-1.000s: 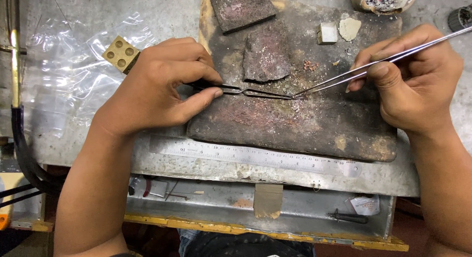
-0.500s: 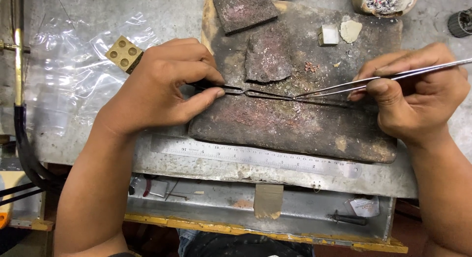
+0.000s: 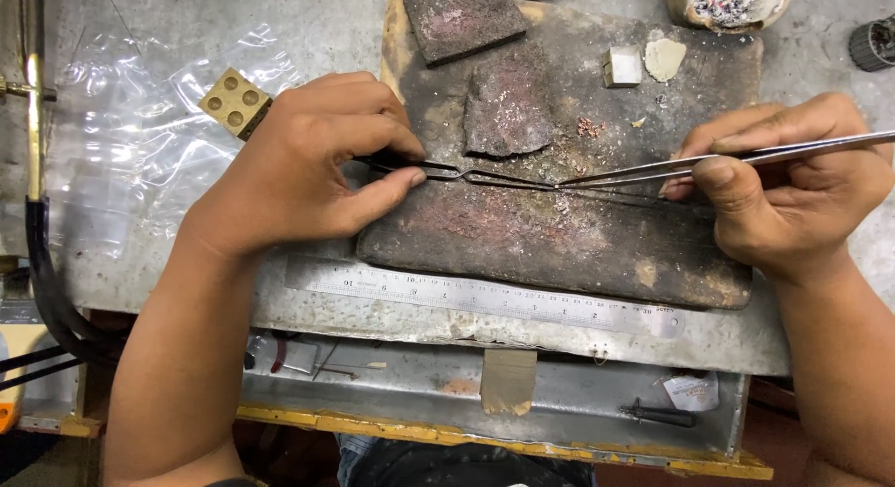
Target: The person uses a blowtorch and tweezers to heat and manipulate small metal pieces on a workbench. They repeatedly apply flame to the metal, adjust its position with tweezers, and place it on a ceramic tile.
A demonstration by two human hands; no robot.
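Note:
My left hand (image 3: 312, 161) grips dark cross-lock tweezers (image 3: 485, 178) that lie flat on a scorched soldering board (image 3: 559, 235), tips pointing right. My right hand (image 3: 792, 189) holds long silver tweezers (image 3: 746, 159) by the handle end; their tips reach left to meet the dark tweezers' tips near the board's middle. Whatever sits between the tips is too small to make out. Both hands rest on the board's edges.
Two smaller charred blocks (image 3: 463, 19) (image 3: 508, 105) lie on the board, with a small white cube (image 3: 622, 66) and a pale chip beside it. A steel ruler (image 3: 485, 296) lies along the bench front. A brass block with holes (image 3: 235, 101) and clear plastic sheet (image 3: 121, 142) are left; a torch hose hangs far left.
My right hand lowered the silver tweezers, flattening their angle, and slid their tips left to meet the dark tweezers' tips. The left hand stayed put.

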